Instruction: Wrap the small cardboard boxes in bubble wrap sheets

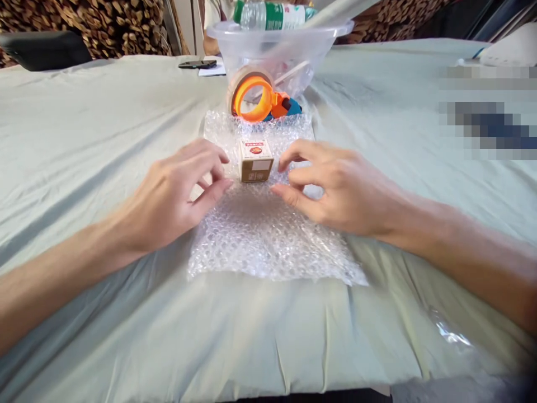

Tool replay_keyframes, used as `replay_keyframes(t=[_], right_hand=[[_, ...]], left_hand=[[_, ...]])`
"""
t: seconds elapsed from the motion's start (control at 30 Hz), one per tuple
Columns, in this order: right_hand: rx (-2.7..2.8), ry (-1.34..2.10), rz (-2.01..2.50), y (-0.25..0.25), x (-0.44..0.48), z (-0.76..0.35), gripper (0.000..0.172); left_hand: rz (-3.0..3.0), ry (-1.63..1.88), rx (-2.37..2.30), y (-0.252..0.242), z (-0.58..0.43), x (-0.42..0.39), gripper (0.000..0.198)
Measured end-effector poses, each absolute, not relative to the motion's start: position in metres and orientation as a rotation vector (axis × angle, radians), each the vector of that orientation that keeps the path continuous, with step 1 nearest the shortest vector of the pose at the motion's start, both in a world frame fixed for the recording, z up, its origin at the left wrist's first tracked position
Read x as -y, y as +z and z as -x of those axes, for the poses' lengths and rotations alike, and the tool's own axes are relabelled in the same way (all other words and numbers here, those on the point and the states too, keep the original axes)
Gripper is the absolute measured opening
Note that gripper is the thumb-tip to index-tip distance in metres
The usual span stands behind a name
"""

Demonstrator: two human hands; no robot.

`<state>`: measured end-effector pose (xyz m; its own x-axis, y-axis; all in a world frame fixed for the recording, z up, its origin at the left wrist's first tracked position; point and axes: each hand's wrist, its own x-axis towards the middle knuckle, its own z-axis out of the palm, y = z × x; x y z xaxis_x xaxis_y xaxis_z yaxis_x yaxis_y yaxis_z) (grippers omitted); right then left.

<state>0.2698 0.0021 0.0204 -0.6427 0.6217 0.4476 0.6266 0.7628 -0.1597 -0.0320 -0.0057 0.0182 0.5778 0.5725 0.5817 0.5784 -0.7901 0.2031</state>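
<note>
A small cardboard box (pixel 256 162) with a white top and brown side stands on a sheet of bubble wrap (pixel 272 246). To its left is my left hand (pixel 184 187), fingers curved and apart, with nothing in them. On the other side, my right hand (pixel 331 182) has its fingers bent and parted, also holding nothing. Both hands hover close to the box, with a gap on each side. Just behind the box, an orange tape dispenser (pixel 254 99) with a roll of tan tape rests at the far end of the bubble wrap.
A clear plastic tub (pixel 281 50) stands behind the dispenser, with a green-labelled bottle (pixel 272 15) across its top. A phone (pixel 197 65) lies to its left. Part of another person (pixel 212 28) shows behind the tub. A pale green cloth (pixel 104 101) covers the table.
</note>
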Motion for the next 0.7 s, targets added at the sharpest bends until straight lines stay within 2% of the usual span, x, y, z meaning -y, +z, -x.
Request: replay_keyframes(t=[0.03, 0.1, 0.13, 0.2, 0.23, 0.3, 0.37, 0.5, 0.7], right_hand=[[2.454, 0.003, 0.961, 0.020, -0.003, -0.270, 0.052], [2.405, 0.027, 0.998, 0.018, -0.004, -0.271, 0.048], [2.366, 0.049, 1.017, 0.017, -0.005, -0.271, 0.041], [2.273, 0.116, 1.052, 0.015, -0.006, -0.271, 0.022], [2.240, 0.150, 1.061, 0.014, -0.006, -0.271, 0.027], [2.239, 0.196, 1.069, 0.012, -0.006, -0.270, 0.060], [2.275, 0.185, 1.056, 0.011, -0.005, -0.269, 0.073], [2.248, 0.177, 1.065, 0.012, -0.006, -0.268, 0.054], [2.107, 0.508, 0.969, 0.017, -0.001, -0.267, 0.028]], left_hand=[[2.772, -1.004, 1.086, 0.015, 0.031, 0.005, 0.011], [2.800, -0.891, 1.188, 0.010, 0.032, 0.004, 0.044], [2.824, -0.810, 1.202, 0.008, 0.033, 0.004, 0.054], [2.866, -0.725, 1.179, 0.004, 0.036, 0.002, 0.061], [2.878, -0.730, 1.163, 0.003, 0.038, 0.001, 0.064], [2.885, -0.763, 1.155, 0.002, 0.039, 0.001, 0.067], [2.883, -0.752, 1.194, 0.002, 0.038, 0.003, 0.065], [2.854, -0.682, 1.225, 0.003, 0.032, 0.008, 0.070], [2.865, -0.759, 1.112, 0.004, 0.028, 0.013, 0.075]])
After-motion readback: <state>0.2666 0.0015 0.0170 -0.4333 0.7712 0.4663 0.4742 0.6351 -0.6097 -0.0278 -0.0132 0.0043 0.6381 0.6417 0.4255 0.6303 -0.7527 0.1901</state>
